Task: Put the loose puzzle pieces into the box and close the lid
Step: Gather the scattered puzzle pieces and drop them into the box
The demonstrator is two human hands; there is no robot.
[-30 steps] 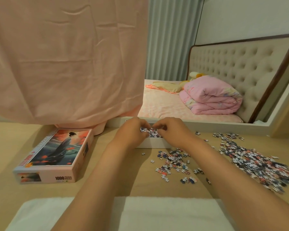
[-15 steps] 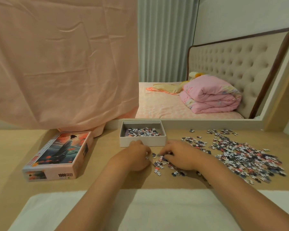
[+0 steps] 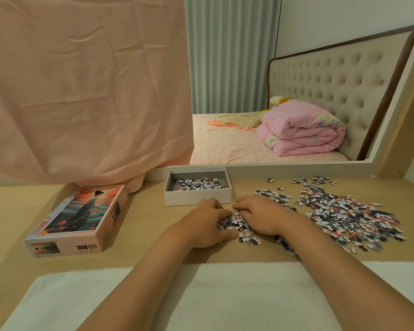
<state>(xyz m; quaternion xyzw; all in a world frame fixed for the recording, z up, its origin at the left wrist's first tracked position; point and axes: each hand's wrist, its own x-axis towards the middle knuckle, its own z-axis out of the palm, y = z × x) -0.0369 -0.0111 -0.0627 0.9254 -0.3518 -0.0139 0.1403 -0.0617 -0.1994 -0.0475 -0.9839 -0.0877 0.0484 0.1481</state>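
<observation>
- Our left hand (image 3: 207, 223) and right hand (image 3: 261, 217) lie curled on the bench (image 3: 141, 225), facing each other, with a small heap of pieces (image 3: 237, 226) between them. The fingers are bent around the heap, not pinching any 1 piece; we cannot tell if anything is lifted yet.
- The box (image 3: 197, 195) stands open just behind the hands, with only a thin layer of pieces inside. The lid (image 3: 78, 217) lies well apart to the left, picture side up.
- The big pile (image 3: 344, 211) to the right is untouched, so we think most of the task remains.
- Risk: when we raise the scoop, pieces can slip out between the 2 palms and fall in front of the box wall.
- Risk: our right forearm lies over some pieces near the bench edge and could push them off.
- Risk: a hand striking the light box could shift it.
</observation>
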